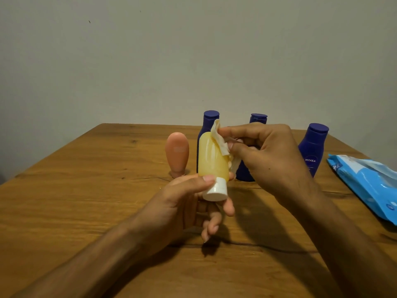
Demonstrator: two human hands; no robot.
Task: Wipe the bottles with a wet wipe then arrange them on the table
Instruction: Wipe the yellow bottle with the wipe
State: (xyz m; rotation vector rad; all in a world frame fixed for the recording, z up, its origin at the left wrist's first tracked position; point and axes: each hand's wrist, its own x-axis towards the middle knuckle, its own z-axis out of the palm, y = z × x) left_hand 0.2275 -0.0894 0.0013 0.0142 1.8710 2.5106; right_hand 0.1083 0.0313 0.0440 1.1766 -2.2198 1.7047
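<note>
My left hand (189, 203) is gripping the yellow bottle (211, 157) cap-down above the surface (86, 190); my right hand (264, 151), wrist bent, is pinching the wipe (220, 143) against its side.

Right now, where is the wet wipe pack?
In the head view, the blue wet wipe pack lies flat at the right edge of the wooden table, just right of the rightmost Nivea bottle and partly cut off by the frame.
</note>
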